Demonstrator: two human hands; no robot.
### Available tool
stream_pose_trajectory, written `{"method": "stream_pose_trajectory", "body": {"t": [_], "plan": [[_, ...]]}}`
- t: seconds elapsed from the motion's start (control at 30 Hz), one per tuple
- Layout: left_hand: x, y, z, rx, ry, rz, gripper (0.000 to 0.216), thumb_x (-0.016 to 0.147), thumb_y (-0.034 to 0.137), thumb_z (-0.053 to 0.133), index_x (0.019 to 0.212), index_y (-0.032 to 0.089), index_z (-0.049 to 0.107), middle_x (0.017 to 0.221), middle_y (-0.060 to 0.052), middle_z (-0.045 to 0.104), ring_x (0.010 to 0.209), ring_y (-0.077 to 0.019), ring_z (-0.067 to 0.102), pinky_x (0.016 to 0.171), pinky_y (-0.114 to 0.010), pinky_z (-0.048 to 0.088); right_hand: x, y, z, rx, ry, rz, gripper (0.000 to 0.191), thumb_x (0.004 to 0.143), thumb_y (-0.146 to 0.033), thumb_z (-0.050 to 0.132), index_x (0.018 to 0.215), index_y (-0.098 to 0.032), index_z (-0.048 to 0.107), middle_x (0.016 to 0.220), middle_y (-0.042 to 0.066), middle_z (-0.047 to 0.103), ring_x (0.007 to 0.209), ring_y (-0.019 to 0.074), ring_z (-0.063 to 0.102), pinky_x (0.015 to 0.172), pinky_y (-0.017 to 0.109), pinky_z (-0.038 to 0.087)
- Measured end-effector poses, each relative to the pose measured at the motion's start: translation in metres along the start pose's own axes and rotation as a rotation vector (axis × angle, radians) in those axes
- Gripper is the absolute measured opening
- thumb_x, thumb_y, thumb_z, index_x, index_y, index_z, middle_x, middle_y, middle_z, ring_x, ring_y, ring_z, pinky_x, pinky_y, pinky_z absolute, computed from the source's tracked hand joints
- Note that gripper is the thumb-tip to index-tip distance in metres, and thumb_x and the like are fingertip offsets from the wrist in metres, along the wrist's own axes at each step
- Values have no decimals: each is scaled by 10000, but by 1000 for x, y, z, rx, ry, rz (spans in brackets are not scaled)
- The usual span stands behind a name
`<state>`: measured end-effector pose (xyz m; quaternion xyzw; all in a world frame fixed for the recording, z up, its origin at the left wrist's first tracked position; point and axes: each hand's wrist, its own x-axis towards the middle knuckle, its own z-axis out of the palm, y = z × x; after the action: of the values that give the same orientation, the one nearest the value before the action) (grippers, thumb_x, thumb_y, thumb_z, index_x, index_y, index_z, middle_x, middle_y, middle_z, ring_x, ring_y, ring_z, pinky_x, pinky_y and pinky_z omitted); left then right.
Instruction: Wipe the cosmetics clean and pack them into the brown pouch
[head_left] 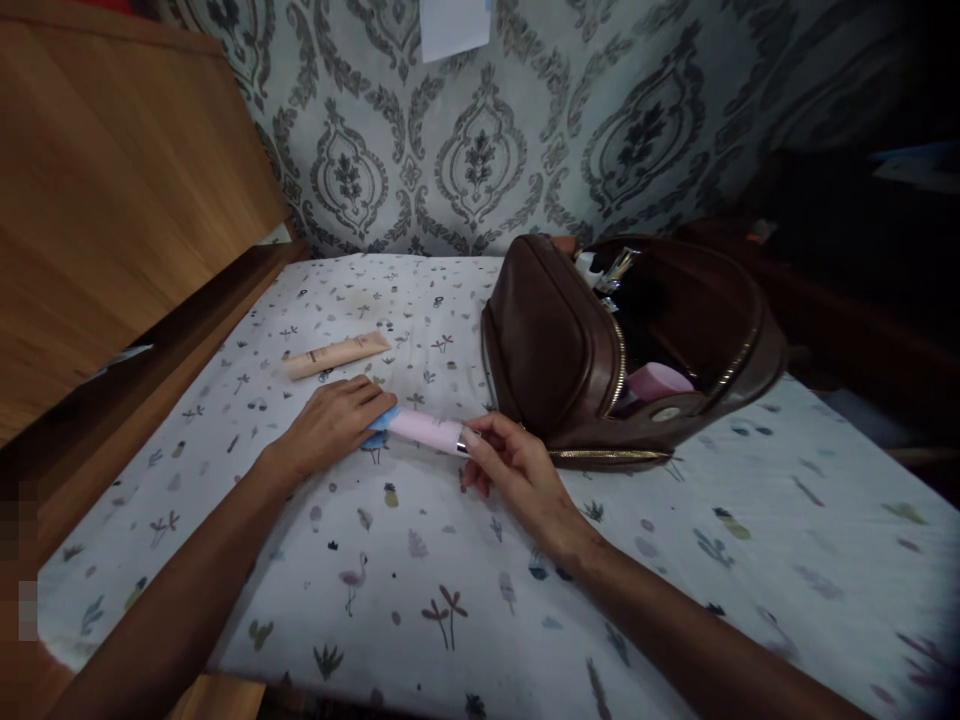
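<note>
A pink cosmetic tube (427,430) with a silver band lies crosswise between my hands, just above the printed cloth or resting on it; I cannot tell which. My left hand (335,415) is closed over its blue left end, fingers curled and palm down. At the other end, my right hand (517,465) pinches the tube by the silver band between thumb and fingers. Beyond my left hand a beige tube (337,354) lies flat on the cloth. To the right of the tubes sits an unzipped brown leather bag (551,345).
Inside the bag are a pink round-ended item (656,382) and a silver-and-clear item (619,270). A white cloth (405,620) with small plant and flamingo prints covers the table. Wooden furniture (127,170) stands at the left, and a patterned wall (480,150) closes the back.
</note>
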<state>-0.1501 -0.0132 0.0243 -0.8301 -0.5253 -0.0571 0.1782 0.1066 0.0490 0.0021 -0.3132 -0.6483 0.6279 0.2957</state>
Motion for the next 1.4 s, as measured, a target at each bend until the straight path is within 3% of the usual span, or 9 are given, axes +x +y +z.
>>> {"method": "stream_pose_trajectory", "body": {"t": [0.23,0.4,0.63,0.83,0.93,1.17,1.3,1.4], "plan": [[-1,-4,-3,-191,72,-69,488,986,580,413,842,165,624,742,-29,672,639,-143,597,529,-249,347,2,-1,-2,98,7,91,504,832,-695,550,732,-203,512,518,-23,575,421,94,482,413,214,370],[3,3,-7,-103,128,-20,511,984,584,417,742,166,584,640,-11,602,598,-144,548,520,-263,316,2,-2,0,108,4,106,519,819,-710,548,728,-201,515,524,-21,578,408,90,483,402,211,372],[14,29,-16,205,163,62,411,981,515,482,852,150,619,750,-48,646,751,-212,569,610,-318,388,3,-2,1,82,-18,92,502,812,-702,547,730,-210,488,492,-36,558,407,98,495,404,209,372],[25,59,-17,195,209,98,387,978,467,523,1110,114,615,918,-86,693,876,-237,594,672,-347,416,0,2,4,45,-50,25,464,850,-674,541,782,-217,498,477,-44,558,386,104,471,399,216,369],[27,66,-14,187,199,116,389,989,452,504,1149,110,597,905,-85,685,879,-238,595,684,-353,410,-1,3,5,39,-53,-4,437,861,-649,549,834,-213,531,502,-46,553,420,120,508,405,224,388],[19,44,-7,55,68,43,362,995,490,465,992,161,616,830,-63,663,817,-228,586,657,-335,398,0,3,8,104,-35,4,394,746,-475,742,959,-211,542,667,-60,558,517,95,525,419,199,377],[12,26,-4,16,-17,-12,402,958,545,509,984,164,634,824,-64,668,801,-240,597,651,-339,409,-1,2,7,104,-28,8,345,768,-470,713,906,-208,535,666,-60,538,524,89,518,425,197,372],[6,13,-4,-27,-88,-81,317,959,466,540,1001,172,650,878,-73,692,809,-249,614,641,-332,408,-1,2,5,105,-18,13,342,795,-497,673,884,-206,519,622,-63,539,484,88,507,415,198,358]]}}
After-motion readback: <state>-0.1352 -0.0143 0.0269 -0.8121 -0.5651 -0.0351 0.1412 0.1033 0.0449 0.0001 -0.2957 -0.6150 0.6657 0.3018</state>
